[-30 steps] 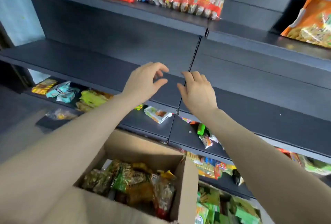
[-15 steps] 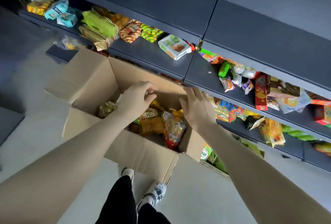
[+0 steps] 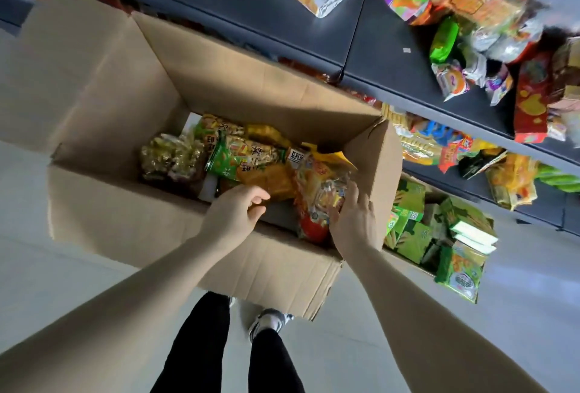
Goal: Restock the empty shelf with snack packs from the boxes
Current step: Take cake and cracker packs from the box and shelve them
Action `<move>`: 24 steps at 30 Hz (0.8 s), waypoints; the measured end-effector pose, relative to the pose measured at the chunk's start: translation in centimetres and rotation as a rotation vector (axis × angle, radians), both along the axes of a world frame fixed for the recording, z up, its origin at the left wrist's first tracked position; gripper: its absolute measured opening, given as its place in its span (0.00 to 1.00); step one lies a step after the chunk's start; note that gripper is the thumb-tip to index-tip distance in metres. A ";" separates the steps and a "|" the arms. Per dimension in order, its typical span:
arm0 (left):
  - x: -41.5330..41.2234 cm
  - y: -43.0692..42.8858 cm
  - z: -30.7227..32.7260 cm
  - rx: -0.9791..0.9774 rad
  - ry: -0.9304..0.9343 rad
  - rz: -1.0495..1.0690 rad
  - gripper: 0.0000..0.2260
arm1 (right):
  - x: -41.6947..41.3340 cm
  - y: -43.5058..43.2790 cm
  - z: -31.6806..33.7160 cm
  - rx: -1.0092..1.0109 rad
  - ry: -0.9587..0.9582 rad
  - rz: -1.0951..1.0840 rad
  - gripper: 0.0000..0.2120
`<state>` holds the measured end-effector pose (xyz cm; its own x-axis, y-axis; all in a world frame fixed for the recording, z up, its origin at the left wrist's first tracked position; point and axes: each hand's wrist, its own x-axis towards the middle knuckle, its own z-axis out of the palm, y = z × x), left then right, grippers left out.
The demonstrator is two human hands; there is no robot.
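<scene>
An open cardboard box stands on the floor in front of me, holding several snack packs. A green pack and an orange pack lie in the middle, and a clear pack with a red and yellow print leans at the right end. My left hand hovers over the near wall of the box with fingers loosely curled, its fingertips just short of the orange pack and holding nothing. My right hand lies against the right side of the red and yellow pack, fingers nearly straight.
Dark shelves with scattered snack packs run along the top and right. A second box of green packs sits to the right of the first. My legs and shoes stand just behind the box on the grey floor.
The view has tipped down from the empty shelf to the box. Both hands have dropped from shelf height into the box, the right one now touching the red and yellow pack.
</scene>
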<state>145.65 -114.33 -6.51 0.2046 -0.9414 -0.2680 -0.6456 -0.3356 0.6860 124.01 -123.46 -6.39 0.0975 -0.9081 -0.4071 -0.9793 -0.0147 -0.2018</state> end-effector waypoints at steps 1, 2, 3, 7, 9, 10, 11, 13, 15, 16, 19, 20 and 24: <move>0.2 -0.1 -1.3 0.012 0.009 -0.008 0.10 | 0.2 -0.4 -1.2 0.011 -0.009 -0.036 0.34; 0.3 -0.2 -2.5 0.027 0.015 -0.017 0.10 | 0.5 -0.8 -2.4 0.023 -0.015 -0.069 0.36; 0.5 -0.5 -3.6 0.040 0.022 -0.029 0.10 | 0.7 -1.3 -3.5 0.030 -0.020 -0.098 0.37; 0.8 -1.6 -7.5 0.095 0.045 -0.056 0.11 | 1.5 -2.7 -7.0 0.062 -0.014 -0.166 0.38; 0.6 -2.3 -9.3 0.125 0.070 -0.057 0.11 | 1.8 -3.2 -8.6 0.060 0.018 -0.161 0.38; 0.5 -2.5 -9.6 0.142 0.084 -0.053 0.11 | 1.9 -3.3 -8.8 0.053 0.038 -0.143 0.37; 0.3 -2.8 -10.2 0.162 0.097 -0.055 0.11 | 2.0 -3.4 -9.2 0.042 0.063 -0.127 0.35; -0.1 -3.5 -11.5 0.200 0.113 -0.076 0.12 | 2.1 -3.8 -10.2 -0.003 0.093 -0.121 0.30; -0.6 -4.2 -12.6 0.253 0.128 -0.110 0.13 | 2.0 -4.1 -11.0 -0.061 0.092 -0.123 0.27; -0.9 -4.6 -13.0 0.275 0.134 -0.122 0.14 | 1.9 -4.3 -11.4 -0.081 0.090 -0.116 0.25; -1.6 -5.7 -14.1 0.314 0.117 -0.164 0.18 | 1.3 -5.1 -12.2 -0.101 0.061 -0.113 0.20; -2.0 -6.1 -14.4 0.330 0.102 -0.186 0.19 | 1.1 -5.4 -12.4 -0.116 0.018 -0.128 0.17; -3.5 -7.6 -15.2 0.456 0.132 -0.294 0.27 | 1.7 -6.3 -12.8 -0.169 -0.199 -0.067 0.05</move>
